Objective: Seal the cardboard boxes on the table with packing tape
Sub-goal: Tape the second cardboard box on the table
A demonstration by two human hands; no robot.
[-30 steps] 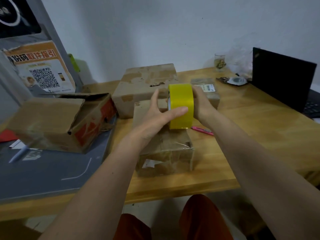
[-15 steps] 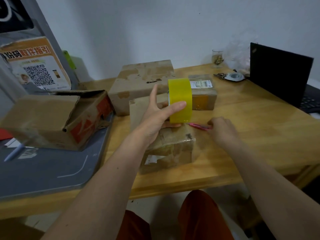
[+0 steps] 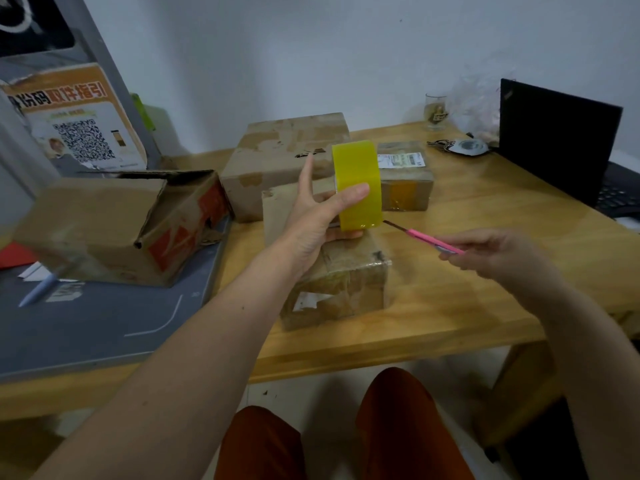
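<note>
My left hand [image 3: 320, 216] grips a yellow roll of packing tape [image 3: 356, 185], thumb across its face, holding it upright above a small worn cardboard box [image 3: 343, 282] at the table's front. My right hand [image 3: 498, 252] pinches a pink utility knife [image 3: 429, 240] whose dark blade tip points left at the bottom edge of the roll. Behind stand a larger closed box [image 3: 277, 157] and a small labelled box [image 3: 407, 181] partly hidden by the roll. An open box with red print [image 3: 114, 230] lies tipped at the left.
A wooden table [image 3: 467, 306] carries a grey mat [image 3: 86, 327] on the left with a blue pen [image 3: 36, 292]. A black laptop [image 3: 557, 140], a glass [image 3: 435, 110] and keys [image 3: 457, 145] sit at the back right. A QR-code sign [image 3: 76, 123] leans at the left.
My right hand left the tape roll, went down to the table, picked up the pink knife and now holds it with its tip at the roll. The left hand stays on the roll.
</note>
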